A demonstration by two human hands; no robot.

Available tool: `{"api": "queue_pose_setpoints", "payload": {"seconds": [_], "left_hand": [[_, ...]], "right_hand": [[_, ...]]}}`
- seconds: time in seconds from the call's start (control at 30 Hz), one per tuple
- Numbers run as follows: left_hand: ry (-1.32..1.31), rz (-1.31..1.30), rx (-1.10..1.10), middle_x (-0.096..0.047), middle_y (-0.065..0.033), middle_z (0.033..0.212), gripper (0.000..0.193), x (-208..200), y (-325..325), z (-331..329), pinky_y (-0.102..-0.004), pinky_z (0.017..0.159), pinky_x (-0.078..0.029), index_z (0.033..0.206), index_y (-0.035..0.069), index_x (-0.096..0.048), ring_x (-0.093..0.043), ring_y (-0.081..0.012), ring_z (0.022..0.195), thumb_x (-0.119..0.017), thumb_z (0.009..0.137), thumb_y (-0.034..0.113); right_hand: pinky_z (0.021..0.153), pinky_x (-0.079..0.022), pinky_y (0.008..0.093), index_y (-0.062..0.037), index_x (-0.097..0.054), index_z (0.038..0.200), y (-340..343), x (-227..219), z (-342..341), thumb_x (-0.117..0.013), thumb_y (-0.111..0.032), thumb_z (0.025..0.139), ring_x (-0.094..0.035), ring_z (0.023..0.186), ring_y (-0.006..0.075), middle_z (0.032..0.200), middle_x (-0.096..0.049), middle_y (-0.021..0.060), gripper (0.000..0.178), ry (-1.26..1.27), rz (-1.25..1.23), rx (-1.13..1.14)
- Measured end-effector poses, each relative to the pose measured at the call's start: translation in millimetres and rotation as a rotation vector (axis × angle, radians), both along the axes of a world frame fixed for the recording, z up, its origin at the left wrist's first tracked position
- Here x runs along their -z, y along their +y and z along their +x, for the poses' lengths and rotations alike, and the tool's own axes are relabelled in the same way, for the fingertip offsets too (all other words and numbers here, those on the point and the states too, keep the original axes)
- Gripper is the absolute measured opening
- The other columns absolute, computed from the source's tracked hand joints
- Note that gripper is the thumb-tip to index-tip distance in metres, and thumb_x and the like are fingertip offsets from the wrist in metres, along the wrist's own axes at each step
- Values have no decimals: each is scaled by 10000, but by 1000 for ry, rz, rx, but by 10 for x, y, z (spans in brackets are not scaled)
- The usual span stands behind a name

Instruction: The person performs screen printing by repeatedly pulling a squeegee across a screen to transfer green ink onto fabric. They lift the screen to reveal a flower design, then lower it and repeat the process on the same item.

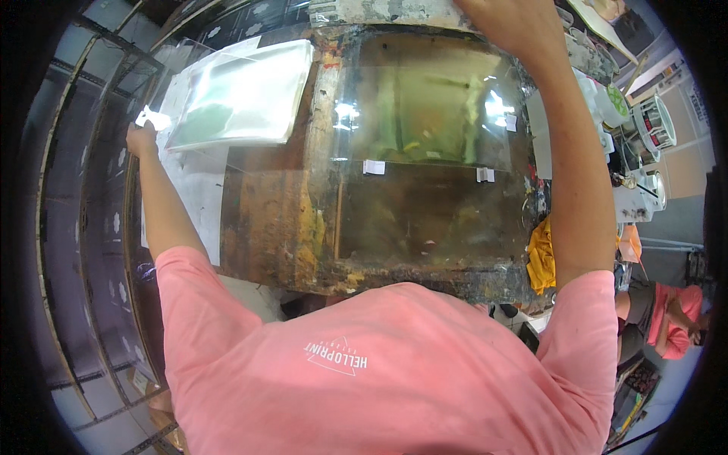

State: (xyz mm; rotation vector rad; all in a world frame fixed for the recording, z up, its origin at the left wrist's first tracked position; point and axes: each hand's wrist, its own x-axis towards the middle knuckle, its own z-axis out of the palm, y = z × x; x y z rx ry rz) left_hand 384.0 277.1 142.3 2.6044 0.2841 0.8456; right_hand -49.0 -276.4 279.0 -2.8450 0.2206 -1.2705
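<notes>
At the far left, my left hand (139,139) is closed on a bright white piece (154,119) with an uneven outline. It is beside a stack of clear plastic sheets (250,91) that shines under the light. My right hand (509,21) reaches over the far edge of a dark, glossy board (425,220); the picture's upper edge cuts off its fingers. Over the board's far half lies a clear sheet (432,114) with strong reflections. Small white tabs sit along it, one at the near left (374,167), one at the near right (485,175).
White paper (178,189) lies under the stack on the paint-stained wooden table (262,220). Racks (87,174) with purple-grey sheets stand at the left. A yellow cloth (541,258) hangs by my right arm, with tubs (654,125) beyond. Another person (671,318) is at the far right.
</notes>
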Motion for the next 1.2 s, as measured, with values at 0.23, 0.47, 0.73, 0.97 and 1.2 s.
{"api": "queue_pose_setpoints", "payload": {"seconds": [0.23, 0.47, 0.73, 0.97, 1.2], "left_hand": [[-131, -151, 696, -600, -258, 1384, 775, 223, -1979, -1971, -500, 1070, -465, 1450, -38, -515, -558, -383, 1316, -826, 871, 374], [283, 224, 1514, -422, -185, 1610, 951, 1092, -3676, -4646, -616, 1244, -202, 1474, 103, -582, -331, -418, 1517, -698, 801, 766], [326, 415, 1413, -269, -242, 1688, 1138, 1321, -3902, -4682, -685, 1244, -12, 1598, 111, -431, -172, -439, 1585, -516, 798, 916], [276, 384, 1422, -347, -224, 1655, 1095, 1337, -3849, -4729, -681, 1247, -29, 1543, 89, -511, -242, -437, 1560, -532, 804, 898], [243, 368, 1441, -414, -241, 1604, 1067, 1374, -3839, -4704, -672, 1251, -55, 1514, 53, -535, -285, -449, 1538, -508, 837, 877]], "right_hand": [[736, -521, 519, 1, -703, 708, -68, 13, 49, -584, -464, 910, -686, 753, 419, 714, -672, 233, 520, 64, 61, 71], [746, -529, 521, -1, -716, 719, -149, -61, 19, -550, -485, 923, -694, 757, 415, 740, -692, 231, 550, 57, 18, 26], [778, -535, 522, 9, -727, 738, -125, -9, 50, -539, -480, 931, -700, 764, 425, 744, -699, 246, 558, 48, 31, 12], [813, -532, 511, 28, -734, 750, -174, -2, 91, -526, -479, 942, -708, 787, 417, 748, -703, 250, 581, 26, 5, -4], [815, -532, 508, 26, -738, 774, -129, -82, 80, -535, -479, 939, -711, 824, 407, 773, -712, 246, 569, 107, 35, 36]]}}
